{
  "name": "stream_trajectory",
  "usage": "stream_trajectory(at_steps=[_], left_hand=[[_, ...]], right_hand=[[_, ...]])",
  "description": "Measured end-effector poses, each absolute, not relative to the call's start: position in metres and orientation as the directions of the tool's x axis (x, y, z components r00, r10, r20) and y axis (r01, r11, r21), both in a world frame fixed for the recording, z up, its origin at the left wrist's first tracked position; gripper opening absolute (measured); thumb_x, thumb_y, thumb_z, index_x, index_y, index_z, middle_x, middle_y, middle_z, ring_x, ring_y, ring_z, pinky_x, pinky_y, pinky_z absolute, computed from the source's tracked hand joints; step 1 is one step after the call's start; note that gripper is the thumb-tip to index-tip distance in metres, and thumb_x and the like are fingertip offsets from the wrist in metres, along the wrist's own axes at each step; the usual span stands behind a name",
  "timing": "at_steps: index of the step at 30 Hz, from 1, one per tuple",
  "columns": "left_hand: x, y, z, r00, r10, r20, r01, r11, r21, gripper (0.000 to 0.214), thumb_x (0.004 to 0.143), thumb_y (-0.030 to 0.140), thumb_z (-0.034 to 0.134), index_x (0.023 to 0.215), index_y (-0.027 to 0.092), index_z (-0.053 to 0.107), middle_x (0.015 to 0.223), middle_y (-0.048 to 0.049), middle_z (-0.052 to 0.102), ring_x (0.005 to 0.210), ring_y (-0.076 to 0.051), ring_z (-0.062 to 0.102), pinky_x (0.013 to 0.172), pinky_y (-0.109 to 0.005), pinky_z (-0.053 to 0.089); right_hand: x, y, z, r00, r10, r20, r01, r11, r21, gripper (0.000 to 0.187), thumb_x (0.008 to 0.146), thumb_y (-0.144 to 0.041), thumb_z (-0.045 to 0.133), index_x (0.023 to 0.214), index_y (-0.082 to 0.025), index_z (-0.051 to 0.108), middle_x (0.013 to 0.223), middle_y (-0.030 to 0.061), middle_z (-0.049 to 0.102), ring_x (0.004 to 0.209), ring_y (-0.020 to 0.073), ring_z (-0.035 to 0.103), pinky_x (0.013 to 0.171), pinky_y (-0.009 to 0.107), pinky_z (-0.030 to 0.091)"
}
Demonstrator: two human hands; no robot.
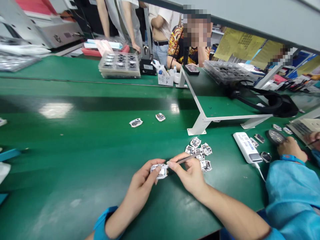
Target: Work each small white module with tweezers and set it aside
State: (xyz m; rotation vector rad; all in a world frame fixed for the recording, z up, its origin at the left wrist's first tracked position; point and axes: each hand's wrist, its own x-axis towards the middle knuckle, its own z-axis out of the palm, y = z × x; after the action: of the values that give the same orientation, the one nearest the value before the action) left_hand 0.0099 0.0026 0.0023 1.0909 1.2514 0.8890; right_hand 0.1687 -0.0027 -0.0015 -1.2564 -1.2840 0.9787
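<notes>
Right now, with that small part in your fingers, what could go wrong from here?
The tip of the thin tool in your right hand sits at the small white-framed module in your left hand, so it could slip and mark the module. The module is gripped over bare green bench, so a fumble might drop it. The loose pile of similar modules lies close to your right hand and could get nudged apart.

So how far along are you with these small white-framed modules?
Hard to tell for certain. Possibly done: two modules lie apart up the green bench mat. In hand: one module held in the left hand, with a slim tool in the right hand at its edge. Possibly left: the small heap of modules beside the right hand, though their state can't be seen.
</notes>
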Motion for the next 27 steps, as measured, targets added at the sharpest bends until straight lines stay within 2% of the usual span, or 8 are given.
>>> stream_trajectory(at_steps=[8, 12, 22, 27], left_hand=[[0.0075, 0.0013, -0.0021, 0.166, 0.924, -0.345, -0.028, 0.354, 0.935, 0.036, 0.078, 0.047, 0.067, 0.099, 0.018, 0.069, 0.07, 0.001, 0.059, 0.065, -0.016, 0.049, 0.059, -0.026, 0.038], [0.0046, 0.001, -0.0015, 0.198, 0.897, -0.394, -0.112, 0.42, 0.9, 0.038, 0.082, 0.047, 0.063, 0.105, 0.017, 0.069, 0.076, -0.0017, 0.063, 0.069, -0.017, 0.05, 0.062, -0.027, 0.04], [0.004, 0.0003, -0.0045, 0.246, 0.896, -0.369, -0.061, 0.395, 0.917, 0.037, 0.084, 0.047, 0.062, 0.102, 0.015, 0.069, 0.071, -0.0004, 0.061, 0.064, -0.015, 0.047, 0.058, -0.026, 0.036], [0.0027, 0.0014, -0.0044, 0.261, 0.905, -0.335, -0.043, 0.358, 0.933, 0.033, 0.087, 0.043, 0.059, 0.104, 0.015, 0.069, 0.07, -0.0005, 0.061, 0.063, -0.015, 0.046, 0.059, -0.026, 0.036]], right_hand=[[0.1719, -0.0017, 0.0033, 0.058, 0.97, 0.234, 0.181, 0.22, -0.959, 0.007, 0.083, -0.026, 0.071, 0.08, -0.02, 0.074, 0.08, 0.0064, 0.077, 0.077, 0.0212, 0.072, 0.075, 0.035, 0.055], [0.1749, 0.002, 0.0026, 0.095, 0.956, 0.277, 0.126, 0.264, -0.956, 0.004, 0.081, -0.026, 0.073, 0.079, -0.022, 0.073, 0.08, 0.004, 0.075, 0.08, 0.0203, 0.069, 0.078, 0.035, 0.054], [0.1712, 0.0034, -0.0057, -0.016, 0.991, 0.132, 0.018, 0.133, -0.991, 0.01, 0.078, -0.029, 0.075, 0.077, -0.02, 0.071, 0.075, 0.002, 0.073, 0.07, 0.0177, 0.068, 0.069, 0.03, 0.054], [0.1718, 0.0045, -0.0046, 0.007, 0.998, 0.056, -0.041, 0.056, -0.998, 0.014, 0.078, -0.032, 0.074, 0.075, -0.02, 0.069, 0.068, -0.0002, 0.07, 0.064, 0.0162, 0.066, 0.064, 0.028, 0.053]])
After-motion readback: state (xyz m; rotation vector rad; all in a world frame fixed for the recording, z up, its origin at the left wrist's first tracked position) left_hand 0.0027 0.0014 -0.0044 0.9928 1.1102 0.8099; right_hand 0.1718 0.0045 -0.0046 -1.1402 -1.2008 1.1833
